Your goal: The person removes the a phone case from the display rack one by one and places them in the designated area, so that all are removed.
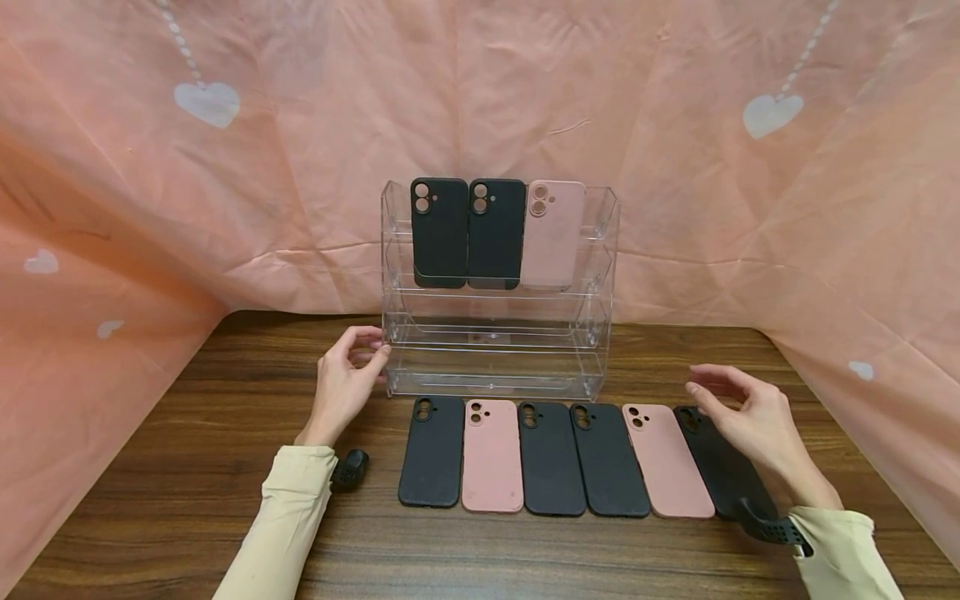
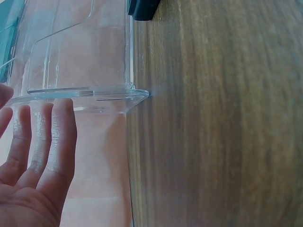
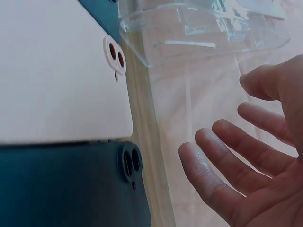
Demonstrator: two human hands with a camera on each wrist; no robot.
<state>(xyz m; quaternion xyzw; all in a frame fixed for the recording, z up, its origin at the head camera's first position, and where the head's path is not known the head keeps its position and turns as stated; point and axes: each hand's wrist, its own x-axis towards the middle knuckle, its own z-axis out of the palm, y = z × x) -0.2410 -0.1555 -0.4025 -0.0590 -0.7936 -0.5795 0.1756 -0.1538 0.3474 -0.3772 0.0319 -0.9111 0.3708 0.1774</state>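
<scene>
A: Grip anything with the left hand (image 1: 345,383)?

B: Grips nothing. Rests nearly straight fingertips against the side wall of the clear rack (image 1: 491,362) — near the front left corner, with the thumb close to the edge.

A: And with the right hand (image 1: 753,421)?

B: Holds nothing there either. Hangs loose, with fingers apart and slightly bent, near the camera-hole end of the rightmost black case (image 1: 716,458), hiding part of it in the head view.

A: Find the other phone cases where?

B: Count three upright in the rack's top tier: a left black case (image 1: 438,242), a middle black case (image 1: 497,237) and a pale pink case (image 1: 555,237). Then count six flat on the brown table (image 1: 187,417), in a row before the rack and past its right side. Read from the left: black (image 1: 432,454), pink (image 1: 492,458), black (image 1: 553,462), black (image 1: 611,462), pink (image 1: 670,462), and the rightmost one — near the right hand.

A: See anything behind?

B: See pink cloth (image 1: 675,67) with white hearts.
</scene>
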